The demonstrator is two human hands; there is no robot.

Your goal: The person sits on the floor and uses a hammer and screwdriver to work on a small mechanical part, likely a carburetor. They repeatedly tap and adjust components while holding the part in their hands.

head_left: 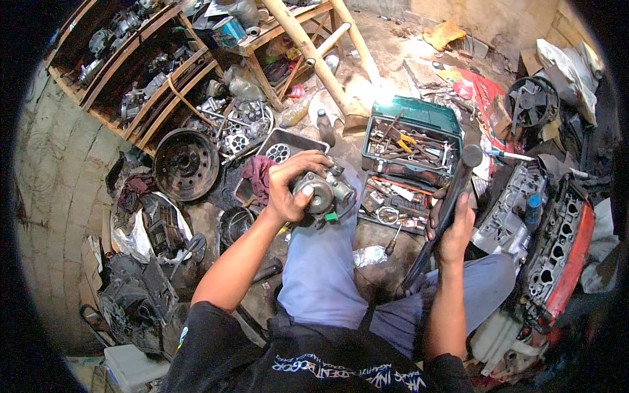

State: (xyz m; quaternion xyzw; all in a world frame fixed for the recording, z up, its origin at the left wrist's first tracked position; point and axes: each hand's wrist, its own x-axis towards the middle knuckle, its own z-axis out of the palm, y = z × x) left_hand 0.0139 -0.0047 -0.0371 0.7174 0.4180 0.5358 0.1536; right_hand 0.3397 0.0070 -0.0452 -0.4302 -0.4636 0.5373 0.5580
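Note:
My left hand point(298, 187) grips a grey metal engine part point(324, 193) with a round housing, side ports and a small green connector, held over my left leg. My right hand point(452, 229) is closed around a long dark bar point(440, 223) with a round grey head point(471, 156) at its upper end, tilted over my right leg. Beyond them lie an open teal toolbox point(413, 108) full of wrenches and pliers, a tray point(422, 213) of small tools and a screwdriver point(393, 239).
Wooden shelves point(144, 98) with metal parts stand at the upper left, near a steel wheel point(186, 164) and a bin point(261, 188). A wooden frame point(357, 39) stands ahead. A cylinder head point(508, 209) and red-edged engine part point(557, 268) lie at my right. Clutter surrounds my legs.

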